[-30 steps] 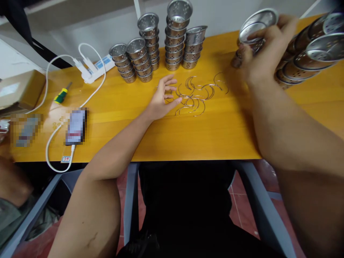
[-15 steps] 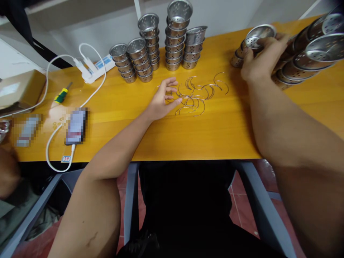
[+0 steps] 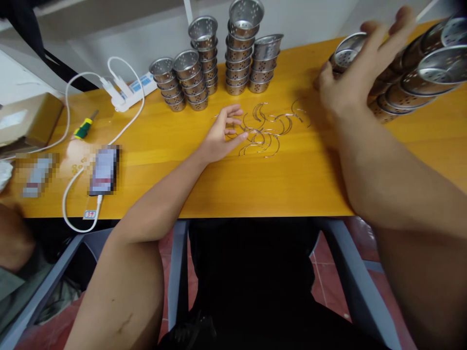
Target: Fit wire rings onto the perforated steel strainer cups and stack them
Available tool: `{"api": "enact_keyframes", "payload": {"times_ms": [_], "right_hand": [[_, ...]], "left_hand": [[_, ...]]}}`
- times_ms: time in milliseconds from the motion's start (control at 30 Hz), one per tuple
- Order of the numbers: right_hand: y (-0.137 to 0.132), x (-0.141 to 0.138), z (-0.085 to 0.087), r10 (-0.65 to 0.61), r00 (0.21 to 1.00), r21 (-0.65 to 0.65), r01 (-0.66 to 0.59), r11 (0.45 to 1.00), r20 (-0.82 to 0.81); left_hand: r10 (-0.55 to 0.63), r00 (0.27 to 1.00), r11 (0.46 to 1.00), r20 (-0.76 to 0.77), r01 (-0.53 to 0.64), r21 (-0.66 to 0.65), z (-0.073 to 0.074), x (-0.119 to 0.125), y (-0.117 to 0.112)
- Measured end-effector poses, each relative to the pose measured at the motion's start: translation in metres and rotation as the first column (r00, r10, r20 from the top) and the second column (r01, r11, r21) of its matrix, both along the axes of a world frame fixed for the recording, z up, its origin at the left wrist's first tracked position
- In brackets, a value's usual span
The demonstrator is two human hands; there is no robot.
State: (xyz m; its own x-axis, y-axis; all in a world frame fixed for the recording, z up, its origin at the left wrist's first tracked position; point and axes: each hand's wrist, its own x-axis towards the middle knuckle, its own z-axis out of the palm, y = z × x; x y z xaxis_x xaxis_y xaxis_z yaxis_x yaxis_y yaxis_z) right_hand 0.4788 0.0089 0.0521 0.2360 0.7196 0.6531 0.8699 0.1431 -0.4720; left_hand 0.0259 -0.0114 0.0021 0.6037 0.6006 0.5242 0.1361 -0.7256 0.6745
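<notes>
My left hand (image 3: 222, 132) rests on the yellow table (image 3: 292, 180) with its fingers spread, the fingertips touching a loose pile of curved wire handles (image 3: 268, 130). My right hand (image 3: 359, 68) is raised at the far right with its fingers stretched out and slightly blurred. It holds nothing and hovers against a perforated metal cup (image 3: 349, 48) that tops a short stack. Long leaning stacks of the same cups (image 3: 426, 68) lie just right of that hand. Several upright stacks of perforated cups (image 3: 237, 53) stand at the back middle.
A white power strip (image 3: 127, 90) with cables, a green-yellow screwdriver (image 3: 84, 127), a phone (image 3: 104, 170) and a cardboard box (image 3: 29, 121) occupy the table's left side. Another person's arm (image 3: 14, 243) shows at the lower left. Grey chair arms (image 3: 178, 272) flank my lap.
My right hand lowered the cup it held onto the short stack at the right, then opened its fingers and lifted off it. The left hand has stayed on the wire handles.
</notes>
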Motion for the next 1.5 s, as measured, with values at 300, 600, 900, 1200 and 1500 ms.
{"api": "enact_keyframes", "payload": {"times_ms": [300,600,900,1200,1500], "right_hand": [[-0.044,-0.103,0.035,0.286,0.954,-0.119,-0.296,0.948,-0.093],[0.016,-0.136,0.072,0.249,0.957,-0.219,-0.278,0.935,-0.149],[0.071,-0.153,0.073,0.050,0.973,-0.316,-0.121,0.941,-0.225],[0.038,-0.146,0.075,-0.007,0.971,-0.189,-0.039,0.981,-0.239],[0.031,-0.140,0.057,0.069,0.928,-0.091,-0.109,0.990,-0.366]], "left_hand": [[0.013,0.999,1.000,-0.029,-0.013,-0.012,0.003,0.001,-0.008],[0.008,0.999,0.998,-0.032,-0.009,-0.054,0.001,0.001,-0.002],[0.055,0.997,0.998,-0.048,-0.057,-0.034,0.005,0.000,-0.006],[0.042,0.999,0.996,-0.034,-0.044,-0.081,0.006,0.001,-0.006],[0.028,0.999,0.994,-0.015,-0.030,-0.103,0.003,0.000,-0.002]]}}
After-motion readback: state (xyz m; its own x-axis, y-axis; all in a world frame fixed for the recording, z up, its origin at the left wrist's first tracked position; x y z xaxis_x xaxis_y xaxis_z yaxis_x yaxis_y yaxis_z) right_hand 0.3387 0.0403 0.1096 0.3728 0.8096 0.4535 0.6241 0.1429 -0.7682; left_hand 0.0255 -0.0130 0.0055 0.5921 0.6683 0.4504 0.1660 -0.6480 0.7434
